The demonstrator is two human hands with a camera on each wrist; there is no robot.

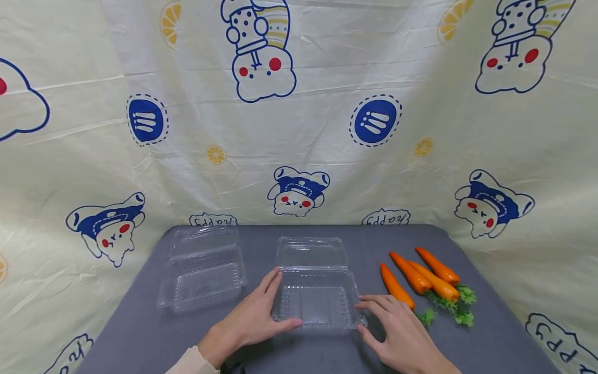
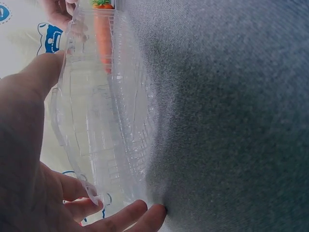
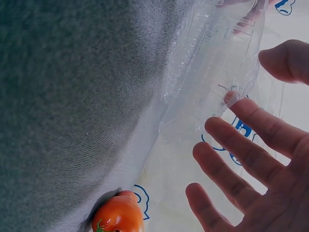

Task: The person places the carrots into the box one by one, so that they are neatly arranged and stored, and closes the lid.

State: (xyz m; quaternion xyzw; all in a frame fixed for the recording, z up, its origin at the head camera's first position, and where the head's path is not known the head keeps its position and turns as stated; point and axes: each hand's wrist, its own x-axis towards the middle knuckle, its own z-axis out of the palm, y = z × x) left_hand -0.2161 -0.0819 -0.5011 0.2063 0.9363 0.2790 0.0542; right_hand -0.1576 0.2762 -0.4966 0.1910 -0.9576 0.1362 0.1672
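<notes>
A clear plastic clamshell container (image 1: 322,304) lies unfolded in the middle of the table, its lid (image 1: 310,253) tipped back at the far side. My left hand (image 1: 259,311) touches its left side, the thumb (image 2: 46,70) by the near rim and the fingers spread along the side. At the right side, my right hand (image 1: 397,327) has its index fingertip (image 3: 233,98) against the container's rim, with the other fingers loosely extended. Both hands have their fingers fairly straight. Several orange carrots (image 1: 439,285) with green tops lie just beyond the right hand.
Another clear clamshell container (image 1: 205,280) sits unfolded on the left of the grey table (image 1: 140,332). A patterned cream sheet (image 1: 308,135) hangs behind and around the table. A small dark object (image 1: 233,369) shows at the bottom edge, too cut off to identify.
</notes>
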